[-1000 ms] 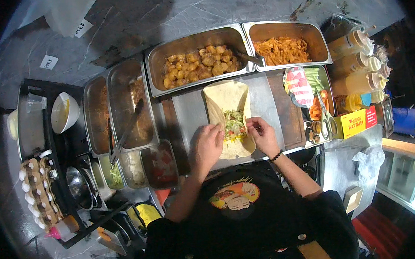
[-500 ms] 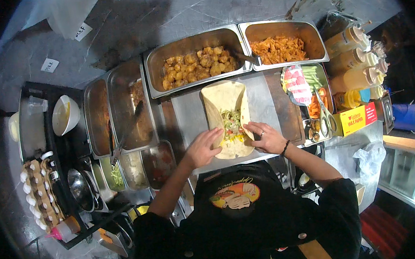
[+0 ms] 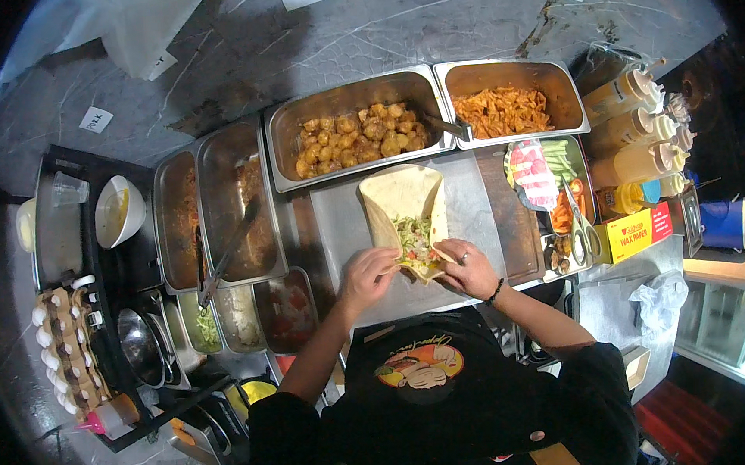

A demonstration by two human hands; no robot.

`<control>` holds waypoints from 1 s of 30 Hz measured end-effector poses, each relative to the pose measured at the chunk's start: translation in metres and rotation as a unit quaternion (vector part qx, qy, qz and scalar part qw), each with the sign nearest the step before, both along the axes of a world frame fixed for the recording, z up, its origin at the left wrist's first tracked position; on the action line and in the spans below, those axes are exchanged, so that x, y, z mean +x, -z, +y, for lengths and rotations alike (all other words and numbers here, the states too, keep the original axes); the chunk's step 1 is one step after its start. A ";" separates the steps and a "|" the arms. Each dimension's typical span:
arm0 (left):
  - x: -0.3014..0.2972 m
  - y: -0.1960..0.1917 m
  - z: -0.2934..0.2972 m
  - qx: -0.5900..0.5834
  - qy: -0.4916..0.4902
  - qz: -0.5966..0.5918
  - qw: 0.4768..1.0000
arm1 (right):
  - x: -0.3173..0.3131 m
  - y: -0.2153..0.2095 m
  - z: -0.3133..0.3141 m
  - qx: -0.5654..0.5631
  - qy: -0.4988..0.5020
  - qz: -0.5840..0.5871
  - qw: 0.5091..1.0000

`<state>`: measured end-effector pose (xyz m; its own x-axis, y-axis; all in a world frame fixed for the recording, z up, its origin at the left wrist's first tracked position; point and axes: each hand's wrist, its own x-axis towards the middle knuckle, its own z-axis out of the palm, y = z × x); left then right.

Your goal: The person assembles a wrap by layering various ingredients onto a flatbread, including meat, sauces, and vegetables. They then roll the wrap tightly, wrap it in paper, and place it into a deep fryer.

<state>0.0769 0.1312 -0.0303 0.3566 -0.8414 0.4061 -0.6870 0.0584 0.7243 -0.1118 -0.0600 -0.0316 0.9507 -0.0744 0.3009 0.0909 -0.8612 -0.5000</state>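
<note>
A flour tortilla [image 3: 400,187] lies on a pale sheet [image 3: 337,226] in the middle of the work surface, its two sides folded inward. Shredded lettuce and diced vegetable filling [image 3: 414,234] shows in its centre. At its near left edge, my left hand [image 3: 368,278] grips the tortilla between thumb and fingers. My right hand [image 3: 474,270], with a ring and a dark bracelet, pinches the near right edge. Between both hands the near flap is raised and curls toward the filling. The fingertips beneath the flap are partly hidden.
Behind the sheet stand metal pans of glazed potatoes [image 3: 357,138] and orange strips [image 3: 502,113]. Further pans with tongs [image 3: 231,251] are at left, beside an egg tray [image 3: 71,349]. Scissors [image 3: 581,226], a yellow-red box [image 3: 638,231] and sauce bottles [image 3: 633,128] stand at right.
Both hands have drawn slightly closer together and lifted the tortilla's near edge, which lay flat before. The lower part of the filling is now covered. The whole view has shifted slightly.
</note>
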 end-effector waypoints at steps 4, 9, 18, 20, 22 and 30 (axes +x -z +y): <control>-0.004 -0.004 -0.004 -0.012 -0.008 -0.004 1.000 | 0.012 -0.004 0.004 0.041 0.059 -0.040 0.997; -0.005 0.007 -0.009 -0.023 -0.034 -0.022 0.999 | 0.019 -0.007 0.005 0.057 0.084 -0.043 0.994; -0.006 0.007 -0.026 -0.028 -0.100 0.063 0.993 | 0.031 -0.001 -0.006 0.189 0.118 -0.012 0.975; -0.006 0.008 -0.028 -0.010 -0.135 0.067 0.989 | 0.036 -0.001 -0.007 0.237 0.139 0.008 0.961; -0.006 0.002 -0.033 -0.007 -0.156 0.091 0.983 | 0.043 -0.006 -0.008 0.281 0.166 0.038 0.944; 0.005 -0.001 -0.040 0.036 -0.159 0.068 0.984 | 0.063 -0.015 -0.022 0.320 0.197 0.151 0.914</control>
